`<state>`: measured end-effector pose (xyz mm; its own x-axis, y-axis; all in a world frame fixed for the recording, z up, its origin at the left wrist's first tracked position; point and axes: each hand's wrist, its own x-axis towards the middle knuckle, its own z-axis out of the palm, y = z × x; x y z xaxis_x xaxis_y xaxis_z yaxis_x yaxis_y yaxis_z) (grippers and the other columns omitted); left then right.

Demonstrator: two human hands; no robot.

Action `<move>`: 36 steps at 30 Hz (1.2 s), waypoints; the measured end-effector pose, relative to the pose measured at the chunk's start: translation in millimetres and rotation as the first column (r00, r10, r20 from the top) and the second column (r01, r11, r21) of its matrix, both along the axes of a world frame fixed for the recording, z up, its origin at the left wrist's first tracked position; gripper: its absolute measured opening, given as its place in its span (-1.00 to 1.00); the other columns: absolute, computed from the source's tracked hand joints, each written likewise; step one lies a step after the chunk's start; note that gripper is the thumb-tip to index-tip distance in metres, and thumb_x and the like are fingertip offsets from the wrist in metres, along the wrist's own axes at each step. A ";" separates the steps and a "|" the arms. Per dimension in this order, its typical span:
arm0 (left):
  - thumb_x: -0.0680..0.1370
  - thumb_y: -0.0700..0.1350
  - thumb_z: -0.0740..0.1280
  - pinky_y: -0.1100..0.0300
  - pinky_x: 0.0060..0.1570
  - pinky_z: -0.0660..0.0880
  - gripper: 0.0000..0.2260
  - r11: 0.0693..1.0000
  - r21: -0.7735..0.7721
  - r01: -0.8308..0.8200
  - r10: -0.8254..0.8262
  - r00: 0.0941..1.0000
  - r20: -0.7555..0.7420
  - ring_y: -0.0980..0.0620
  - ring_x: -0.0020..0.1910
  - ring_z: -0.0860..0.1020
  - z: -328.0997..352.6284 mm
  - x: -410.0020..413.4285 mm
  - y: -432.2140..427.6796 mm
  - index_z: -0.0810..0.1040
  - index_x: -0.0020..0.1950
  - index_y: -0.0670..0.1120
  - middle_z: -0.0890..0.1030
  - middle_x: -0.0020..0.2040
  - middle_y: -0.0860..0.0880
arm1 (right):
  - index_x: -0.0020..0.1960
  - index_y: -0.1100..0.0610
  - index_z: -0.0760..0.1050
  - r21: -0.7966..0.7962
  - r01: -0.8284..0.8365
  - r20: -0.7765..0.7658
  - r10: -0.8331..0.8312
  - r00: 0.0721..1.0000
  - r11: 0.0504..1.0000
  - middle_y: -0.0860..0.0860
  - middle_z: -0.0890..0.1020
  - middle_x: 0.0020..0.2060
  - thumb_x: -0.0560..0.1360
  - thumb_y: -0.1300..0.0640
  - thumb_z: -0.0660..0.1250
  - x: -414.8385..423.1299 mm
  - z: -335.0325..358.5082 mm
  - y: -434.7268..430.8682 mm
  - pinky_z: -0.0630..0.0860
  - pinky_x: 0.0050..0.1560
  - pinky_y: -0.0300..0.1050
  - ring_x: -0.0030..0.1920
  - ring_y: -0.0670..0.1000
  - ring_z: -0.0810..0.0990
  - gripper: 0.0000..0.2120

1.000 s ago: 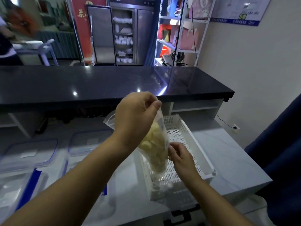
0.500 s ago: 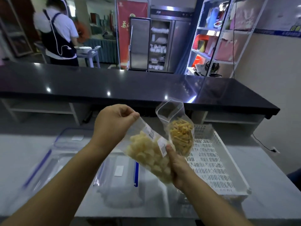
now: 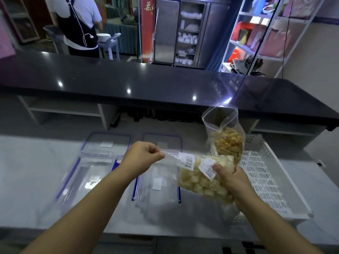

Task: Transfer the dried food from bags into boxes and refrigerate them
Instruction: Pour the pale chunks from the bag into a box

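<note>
Now the bag of pale chunks (image 3: 200, 182) lies flatter, stretched sideways above the counter (image 3: 36, 171). The left hand (image 3: 145, 158) pinches its top edge; the right hand (image 3: 232, 178) grips its full end. Both clear boxes (image 3: 88, 176) look empty. Another bag of yellow strips (image 3: 227, 142) stands in the white basket (image 3: 275, 180). Pouring and chilling remain.

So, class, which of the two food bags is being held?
The bag of pale chunks, held by left hand and right hand; the yellow-strip bag stands in the basket.
</note>
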<state>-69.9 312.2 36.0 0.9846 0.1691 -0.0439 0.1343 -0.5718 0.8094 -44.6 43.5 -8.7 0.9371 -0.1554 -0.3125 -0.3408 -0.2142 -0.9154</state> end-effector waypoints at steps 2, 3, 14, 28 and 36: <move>0.45 -0.02 0.43 0.15 -0.09 0.54 -0.86 1.000 -0.004 0.007 -0.007 1.000 -0.024 0.12 -0.17 0.60 -4.8 6.8 6.4 0.67 -0.17 -0.09 0.66 -0.22 0.04 | 0.16 0.15 0.45 -0.027 0.015 0.009 -0.014 1.000 1.000 0.11 0.66 -0.05 0.35 -0.08 0.50 1.2 3.0 4.4 0.65 -0.11 0.06 -0.13 0.11 0.68 -0.50; 0.45 -0.02 0.43 0.15 -0.10 0.53 -0.86 1.000 0.000 0.011 -0.011 0.999 -0.036 0.12 -0.17 0.60 -7.0 9.9 9.2 0.67 -0.18 -0.09 0.66 -0.22 0.03 | 0.15 0.15 0.45 -0.044 0.022 0.017 -0.022 1.000 0.999 0.10 0.65 -0.06 0.36 -0.07 0.50 1.8 5.4 7.2 0.64 -0.08 0.07 -0.12 0.11 0.67 -0.51; 0.45 -0.04 0.43 0.17 -0.17 0.51 -0.85 0.998 -0.016 0.061 -0.062 0.988 -0.138 0.05 -0.18 0.61 -28.4 26.5 26.7 0.62 -0.27 -0.09 0.64 -0.27 0.02 | 0.16 0.15 0.43 -0.094 0.078 0.014 -0.077 0.997 0.993 0.11 0.64 -0.04 0.35 0.05 0.52 12.6 18.0 25.1 0.66 -0.18 0.08 -0.14 0.14 0.68 -0.53; 0.42 -0.04 0.45 0.11 -0.04 0.53 -0.85 0.982 -0.012 0.186 -0.183 0.948 -0.261 0.02 -0.13 0.61 -20.6 33.8 41.5 0.68 -0.24 -0.11 0.66 -0.24 -0.02 | 0.05 0.14 0.45 -0.216 -0.024 -0.026 0.018 0.999 0.976 0.10 0.65 -0.12 0.40 0.05 0.48 16.9 47.9 33.4 0.56 -0.42 -0.13 -0.23 0.10 0.68 -0.68; 0.42 -0.03 0.45 0.08 -0.03 0.52 -0.83 0.981 -0.027 0.191 -0.192 0.944 -0.268 -0.01 -0.11 0.61 -15.1 28.0 43.0 0.69 -0.24 -0.12 0.66 -0.25 -0.03 | -0.01 0.15 0.46 -0.317 -0.076 -0.020 0.073 0.997 0.945 0.01 0.60 -0.23 0.45 -0.06 0.41 15.5 61.4 35.8 0.44 -0.47 -0.22 -0.30 -0.03 0.60 -0.69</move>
<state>-41.9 355.2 20.9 0.9502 -0.0216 -0.3108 0.2344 -0.6073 0.7591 -29.2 79.3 52.7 0.9475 -0.1776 -0.2660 -0.3199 -0.5182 -0.7932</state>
